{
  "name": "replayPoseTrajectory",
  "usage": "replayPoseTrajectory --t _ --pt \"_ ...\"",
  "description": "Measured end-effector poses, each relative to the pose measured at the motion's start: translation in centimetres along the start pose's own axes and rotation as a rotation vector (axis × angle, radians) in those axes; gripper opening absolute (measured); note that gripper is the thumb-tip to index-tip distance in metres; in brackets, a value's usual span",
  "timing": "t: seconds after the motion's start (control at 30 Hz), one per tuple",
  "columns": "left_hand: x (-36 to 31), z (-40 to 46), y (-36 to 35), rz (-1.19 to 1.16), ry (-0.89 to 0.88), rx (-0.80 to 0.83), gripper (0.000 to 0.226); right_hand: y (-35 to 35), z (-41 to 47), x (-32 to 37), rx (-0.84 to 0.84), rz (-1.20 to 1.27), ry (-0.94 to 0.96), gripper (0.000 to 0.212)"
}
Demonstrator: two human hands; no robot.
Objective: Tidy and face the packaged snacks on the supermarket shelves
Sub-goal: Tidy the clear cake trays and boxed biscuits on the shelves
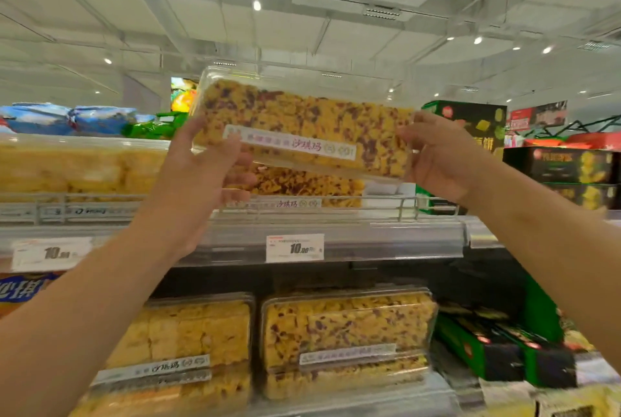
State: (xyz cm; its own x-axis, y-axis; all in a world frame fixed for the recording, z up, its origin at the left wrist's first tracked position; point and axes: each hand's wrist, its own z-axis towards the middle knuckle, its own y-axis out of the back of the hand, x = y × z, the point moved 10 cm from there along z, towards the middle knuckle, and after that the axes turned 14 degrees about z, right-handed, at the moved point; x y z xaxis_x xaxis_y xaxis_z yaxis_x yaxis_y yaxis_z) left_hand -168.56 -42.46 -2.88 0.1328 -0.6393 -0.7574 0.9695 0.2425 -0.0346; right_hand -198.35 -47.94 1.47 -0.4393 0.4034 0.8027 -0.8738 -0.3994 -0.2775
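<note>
Snack box (302,127) in both hands' curled fingers (232,151), above a matching box (302,185) behind the shelf rail (235,211)

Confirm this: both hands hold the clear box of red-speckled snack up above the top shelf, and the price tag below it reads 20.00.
Wrong on the price. The head view shows the price tag reading 10.00. The rest stands: the left hand and right hand hold the clear box above the top shelf.
</note>
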Motion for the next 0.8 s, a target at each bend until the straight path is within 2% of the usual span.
replayPoseTrajectory --t 0.1,0.2,0.27,0.33,0.4,0.5,0.57,0.67,0.8 --pt "0.0 0.4 -1.0 0.157 -0.020 -0.089 0.042 2.2 0.9 0.2 0.051 0.063 0.012 0.039" --pt "0.2 0.1 -1.8 0.384 -0.052 -0.163 0.055 3.1 1.6 0.3 0.138 0.060 0.035 0.045" --pt "1.0 -0.6 -2.6 0.449 -0.015 -0.152 0.070 3.2 2.0 0.0 0.182 0.042 0.049 0.051" --pt "2.4 -1.1 -3.5 0.376 0.062 -0.100 0.073 3.2 2.4 -0.7 0.187 0.041 0.045 0.055" --pt "2.9 -1.5 -4.1 0.251 0.102 -0.063 0.060 3.2 2.7 -1.7 0.192 0.061 0.032 0.058" --pt "2.8 -1.2 -4.2 0.144 0.102 -0.033 0.055 3.5 2.9 -2.5 0.195 0.077 0.037 0.058" --pt "2.6 -0.8 -3.9 0.127 0.100 -0.057 0.063 3.7 3.1 -2.6 0.180 0.039 0.049 0.058" --pt "1.5 -0.6 -3.8 0.331 0.029 -0.125 0.083 3.7 3.1 -2.6 0.151 -0.059 0.079 0.058" --pt "-0.9 -1.0 -6.2 0.690 -0.228 -0.106 0.075 3.8 3.0 -2.4 0.168 -0.126 0.093 0.058"
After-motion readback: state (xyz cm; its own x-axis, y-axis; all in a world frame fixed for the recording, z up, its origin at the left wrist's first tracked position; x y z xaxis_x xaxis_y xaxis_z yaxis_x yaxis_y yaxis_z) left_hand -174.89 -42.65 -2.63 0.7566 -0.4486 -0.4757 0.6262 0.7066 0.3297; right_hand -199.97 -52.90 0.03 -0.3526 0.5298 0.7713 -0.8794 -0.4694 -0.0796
